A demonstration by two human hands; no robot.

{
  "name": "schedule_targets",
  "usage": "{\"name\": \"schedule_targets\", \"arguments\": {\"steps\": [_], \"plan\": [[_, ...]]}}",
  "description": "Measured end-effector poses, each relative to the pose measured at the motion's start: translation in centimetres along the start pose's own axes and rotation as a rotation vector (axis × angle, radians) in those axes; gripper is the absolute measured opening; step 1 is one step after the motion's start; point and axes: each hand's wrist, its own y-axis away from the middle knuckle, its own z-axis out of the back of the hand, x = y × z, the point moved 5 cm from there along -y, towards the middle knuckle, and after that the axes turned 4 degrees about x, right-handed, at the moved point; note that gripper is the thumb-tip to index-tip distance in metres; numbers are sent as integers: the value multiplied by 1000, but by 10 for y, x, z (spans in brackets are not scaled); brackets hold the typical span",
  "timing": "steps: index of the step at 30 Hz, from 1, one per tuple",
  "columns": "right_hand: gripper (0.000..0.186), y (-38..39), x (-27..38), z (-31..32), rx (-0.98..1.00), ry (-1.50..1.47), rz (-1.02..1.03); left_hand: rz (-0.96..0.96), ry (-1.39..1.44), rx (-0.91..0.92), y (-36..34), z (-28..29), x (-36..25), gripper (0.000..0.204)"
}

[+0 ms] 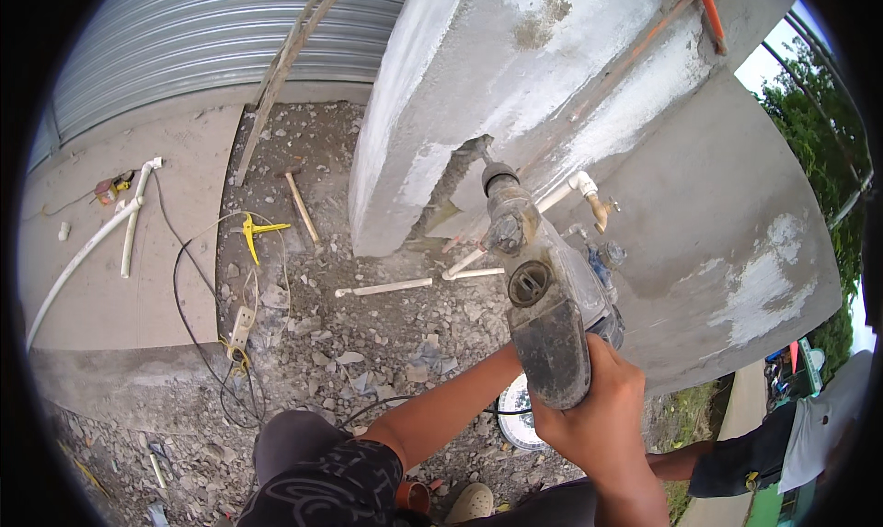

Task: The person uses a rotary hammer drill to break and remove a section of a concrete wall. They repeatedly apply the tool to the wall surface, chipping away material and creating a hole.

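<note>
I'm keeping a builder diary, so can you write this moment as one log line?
right hand: holds power drill at rear | left hand: hidden from view | bit: at wall groove | hammer: on ground

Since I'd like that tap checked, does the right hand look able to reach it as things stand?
Probably not: the right hand holds the rear of the drill, so its grip would likely have to come free first, though the tap itself shows uncovered.

Scuffed drill [550, 329], rough concrete pillar [497, 95]
</note>
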Motion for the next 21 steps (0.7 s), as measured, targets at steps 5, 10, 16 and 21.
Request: {"name": "schedule_targets", "arguments": {"steps": [5,10,16,21], "plan": [[49,15,10,1,2,58,-42,-31,99,27,-6,-2,-5,83],[65,-4,28,-33,147,241,-79,-67,189,57,-13,16,-16,85],[50,-30,50,-51,185,316,-72,-115,193,76,-15,30,-33,93],[50,-41,63,-44,197,325,-50,-225,129,4,-20,31,-42,84]]}}
